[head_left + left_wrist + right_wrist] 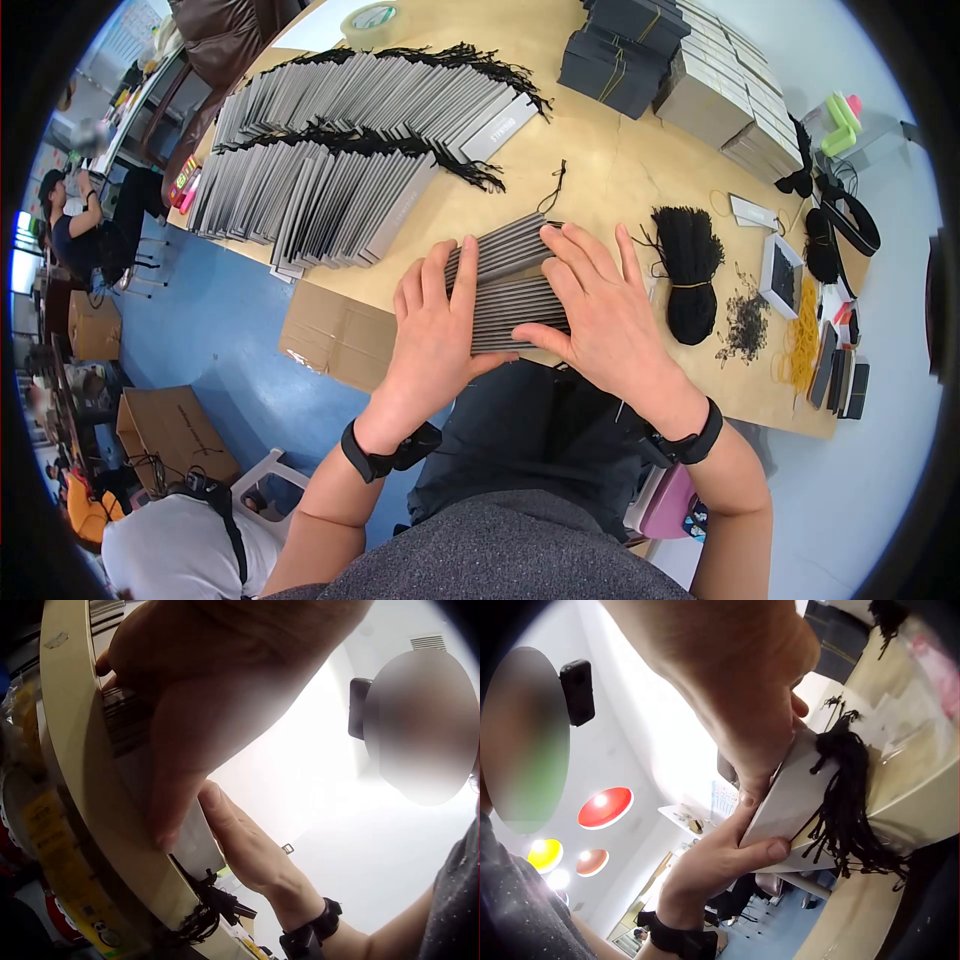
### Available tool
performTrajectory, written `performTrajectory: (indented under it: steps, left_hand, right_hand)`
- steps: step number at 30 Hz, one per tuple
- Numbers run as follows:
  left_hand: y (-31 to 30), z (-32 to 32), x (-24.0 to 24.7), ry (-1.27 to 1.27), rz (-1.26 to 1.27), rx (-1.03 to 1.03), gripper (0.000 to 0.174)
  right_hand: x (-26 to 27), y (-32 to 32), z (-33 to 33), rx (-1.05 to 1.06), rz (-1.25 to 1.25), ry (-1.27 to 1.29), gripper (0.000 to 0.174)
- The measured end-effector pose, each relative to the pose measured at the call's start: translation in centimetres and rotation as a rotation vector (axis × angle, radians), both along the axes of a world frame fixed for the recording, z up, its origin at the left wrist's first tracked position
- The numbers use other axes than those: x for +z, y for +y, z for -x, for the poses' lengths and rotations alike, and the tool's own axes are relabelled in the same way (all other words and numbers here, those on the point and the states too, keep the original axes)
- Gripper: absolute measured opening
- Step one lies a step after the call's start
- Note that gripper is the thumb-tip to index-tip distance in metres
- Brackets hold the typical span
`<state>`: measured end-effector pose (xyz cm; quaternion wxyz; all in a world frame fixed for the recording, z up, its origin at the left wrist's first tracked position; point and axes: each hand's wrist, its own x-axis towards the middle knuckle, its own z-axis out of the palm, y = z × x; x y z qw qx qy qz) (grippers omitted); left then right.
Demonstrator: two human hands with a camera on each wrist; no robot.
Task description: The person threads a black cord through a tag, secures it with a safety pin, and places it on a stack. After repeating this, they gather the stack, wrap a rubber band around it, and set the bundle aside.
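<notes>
A stack of thin grey hang tags [515,305] stands on edge at the near side of the table, in the middle of the head view. My left hand [430,320] grips its left end, fingers over the top and thumb along the near side. On the right end my right hand [615,315] holds the stack the same way, with its thumb reaching inward. One black string loop [556,190] sticks out beyond the far edge. In the right wrist view, a tag's pale flat face [787,799] shows, with knotted black strings [847,795] hanging beside it.
Two long rows of grey tags [320,205] lean at the back left. To the right lie a banded bundle of black strings [690,270], small dark pieces [745,325], a white box [780,275] and yellow rubber bands [803,345]. Stacked boxes [705,95] stand at the back right.
</notes>
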<state>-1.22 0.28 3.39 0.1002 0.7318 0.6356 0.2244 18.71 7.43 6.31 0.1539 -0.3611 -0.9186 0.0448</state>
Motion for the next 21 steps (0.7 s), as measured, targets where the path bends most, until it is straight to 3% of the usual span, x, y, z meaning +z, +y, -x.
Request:
performTrajectory:
  steps: [7, 10, 12, 13, 17, 21]
  left_hand:
    - [0.0, 0.1, -0.1, -0.02, -0.003, 0.002, 0.119]
    - [-0.1, 0.4, -0.4, -0.015, -0.015, -0.005, 0.119]
    - [0.0, 0.5, -0.7, -0.09, -0.042, -0.029, 0.119]
    - [0.0, 0.4, -0.8, -0.118, -0.073, -0.009, 0.116]
    - [-0.3, 0.4, -0.7, -0.219, -0.082, 0.027, 0.104]
    - [-1.0, 0.8, -0.8, -0.267, -0.078, 0.072, 0.104]
  right_hand:
    - [0.4, 0.4, 0.1, 0.015, 0.011, 0.007, 0.062]
    - [1.9, 1.6, 0.7, 0.063, -0.029, -0.019, 0.053]
    - [2.8, 3.4, 1.9, 0.047, 0.014, 0.021, 0.04]
    - [2.9, 4.4, 2.8, 0.097, -0.102, 0.085, 0.032]
    - [1.9, 8.3, 6.8, 0.192, -0.127, 0.114, 0.032]
    - [-0.8, 11.0, 10.7, 0.32, -0.176, 0.187, 0.032]
